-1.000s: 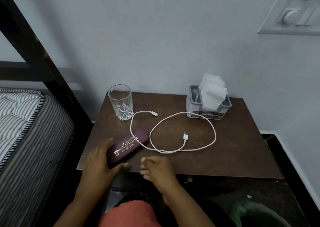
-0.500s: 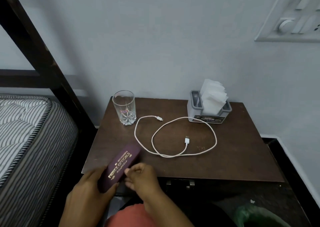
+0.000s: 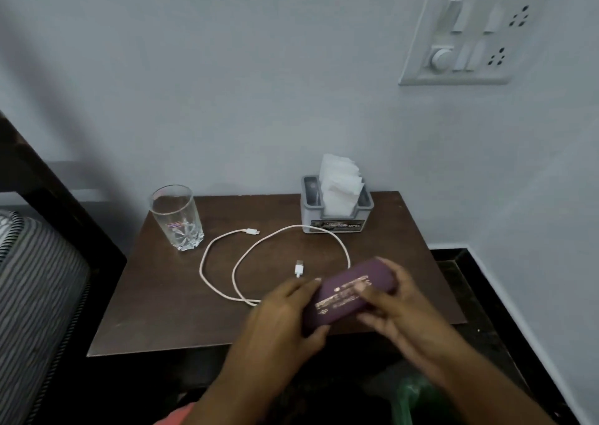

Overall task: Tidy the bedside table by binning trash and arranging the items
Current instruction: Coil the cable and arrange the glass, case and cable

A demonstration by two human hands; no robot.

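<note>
On the bench a grey holder keeps white tissues; the glass is empty. Our left hand and right hand grip the purple case, fingers closed around it.

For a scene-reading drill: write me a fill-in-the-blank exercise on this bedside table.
1. Both hands hold the purple ____ case.
2. The white cable lies loose between the empty ____ and the napkin holder.
3. The napkin holder stands at the table's ____ edge, by the wall.

Missing words: glasses; glass; back
</note>
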